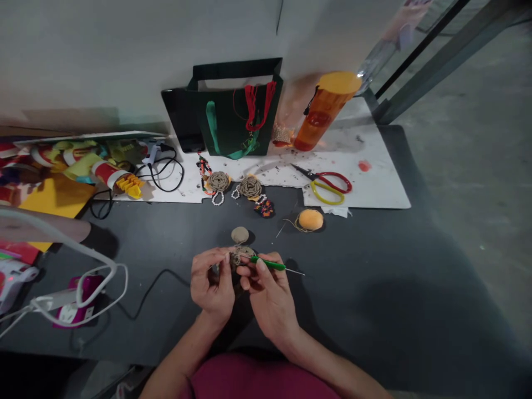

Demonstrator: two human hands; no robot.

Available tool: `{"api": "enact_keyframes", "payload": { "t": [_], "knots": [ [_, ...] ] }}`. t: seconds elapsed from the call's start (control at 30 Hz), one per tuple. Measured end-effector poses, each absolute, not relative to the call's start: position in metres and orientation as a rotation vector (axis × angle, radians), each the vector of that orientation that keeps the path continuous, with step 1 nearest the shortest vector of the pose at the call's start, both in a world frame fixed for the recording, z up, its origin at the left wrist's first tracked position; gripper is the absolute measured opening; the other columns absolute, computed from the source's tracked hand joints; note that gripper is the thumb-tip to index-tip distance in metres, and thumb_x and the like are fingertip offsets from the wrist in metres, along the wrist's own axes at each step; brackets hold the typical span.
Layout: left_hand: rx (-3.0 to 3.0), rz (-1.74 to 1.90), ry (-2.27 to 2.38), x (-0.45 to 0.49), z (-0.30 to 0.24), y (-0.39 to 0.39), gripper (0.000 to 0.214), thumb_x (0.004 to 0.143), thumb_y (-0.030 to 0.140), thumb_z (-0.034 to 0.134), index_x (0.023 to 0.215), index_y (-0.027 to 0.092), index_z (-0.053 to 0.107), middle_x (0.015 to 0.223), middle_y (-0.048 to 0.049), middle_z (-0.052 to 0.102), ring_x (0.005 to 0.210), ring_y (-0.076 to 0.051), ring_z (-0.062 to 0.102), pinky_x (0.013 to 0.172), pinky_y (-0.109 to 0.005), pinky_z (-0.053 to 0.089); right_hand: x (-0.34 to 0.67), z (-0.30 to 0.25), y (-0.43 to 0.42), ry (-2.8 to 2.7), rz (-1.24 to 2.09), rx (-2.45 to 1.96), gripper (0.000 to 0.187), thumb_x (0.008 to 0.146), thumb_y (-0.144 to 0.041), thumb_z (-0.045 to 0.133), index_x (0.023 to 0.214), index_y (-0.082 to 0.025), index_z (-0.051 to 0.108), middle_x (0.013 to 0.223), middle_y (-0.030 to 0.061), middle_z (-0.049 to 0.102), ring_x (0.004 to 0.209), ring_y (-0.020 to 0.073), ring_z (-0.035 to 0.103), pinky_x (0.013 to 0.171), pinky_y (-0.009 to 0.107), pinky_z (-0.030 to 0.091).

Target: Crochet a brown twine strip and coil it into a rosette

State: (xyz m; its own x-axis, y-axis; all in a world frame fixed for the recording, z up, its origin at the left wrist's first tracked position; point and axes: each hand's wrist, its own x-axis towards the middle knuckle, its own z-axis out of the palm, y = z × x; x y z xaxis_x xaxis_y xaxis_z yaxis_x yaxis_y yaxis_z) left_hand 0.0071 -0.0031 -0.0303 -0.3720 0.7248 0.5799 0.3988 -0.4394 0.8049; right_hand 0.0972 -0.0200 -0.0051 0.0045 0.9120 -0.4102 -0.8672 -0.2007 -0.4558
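Note:
Near the table's front edge, my right hand (268, 285) is closed around the green handle of a crochet hook (272, 264), whose thin metal shaft juts out to the right. My left hand (214, 280) pinches a piece of brown crochet work (235, 259), and the hook's other end reaches toward it. Fingers hide part of the piece. Just beyond the hands lies a small ball of brown yarn (240, 235), with a strand leading down to the work. Farther right rests a ball of yellow-orange thread (311, 220) with a loose tail and what looks like a needle.
Two brown rosettes with beads (250, 187) lie on a white board (386, 183) at the back, beside red-and-yellow-handled scissors (328, 185). Behind them stand a dark green paper bag (236, 122) and an orange bottle (322, 113). Cables and a magenta power block (78, 302) occupy the left.

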Motion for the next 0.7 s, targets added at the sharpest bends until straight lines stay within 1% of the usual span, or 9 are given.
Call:
{"api": "enact_keyframes", "payload": {
  "t": [0.23,0.43,0.7],
  "knots": [
    [1.668,1.948,1.425,0.0059,-0.0268,-0.0016,0.024,0.079,-0.003,0.061,0.091,0.017,0.058,0.084,0.0019,0.062,0.076,-0.014,0.069,0.07,-0.034,0.06,0.0958,-0.0031,-0.0193,0.066,1.698,-0.7,0.018,0.068,-0.024,0.083,0.078,-0.025,0.068,0.08,-0.0005,0.077,0.064,0.0112,0.071,0.051,0.017,0.048],
    [1.723,1.97,1.437,0.005,-0.0241,0.0,0.026,0.078,-0.006,0.059,0.091,0.017,0.059,0.082,0.0015,0.06,0.077,-0.013,0.066,0.069,-0.032,0.06,0.0934,-0.0057,-0.0199,0.214,1.777,-0.657,0.018,0.066,-0.021,0.084,0.077,-0.024,0.069,0.077,-0.0008,0.077,0.063,0.0107,0.07,0.048,0.016,0.047],
    [1.717,1.934,1.532,0.0059,-0.0207,-0.0014,0.023,0.08,-0.002,0.058,0.091,0.018,0.057,0.08,0.0011,0.058,0.076,-0.011,0.059,0.069,-0.028,0.055,0.0935,-0.0071,-0.0202,0.228,1.785,-0.669,0.021,0.064,-0.022,0.085,0.078,-0.024,0.069,0.076,-0.0009,0.076,0.062,0.0108,0.07,0.048,0.016,0.048]
  ]
}}
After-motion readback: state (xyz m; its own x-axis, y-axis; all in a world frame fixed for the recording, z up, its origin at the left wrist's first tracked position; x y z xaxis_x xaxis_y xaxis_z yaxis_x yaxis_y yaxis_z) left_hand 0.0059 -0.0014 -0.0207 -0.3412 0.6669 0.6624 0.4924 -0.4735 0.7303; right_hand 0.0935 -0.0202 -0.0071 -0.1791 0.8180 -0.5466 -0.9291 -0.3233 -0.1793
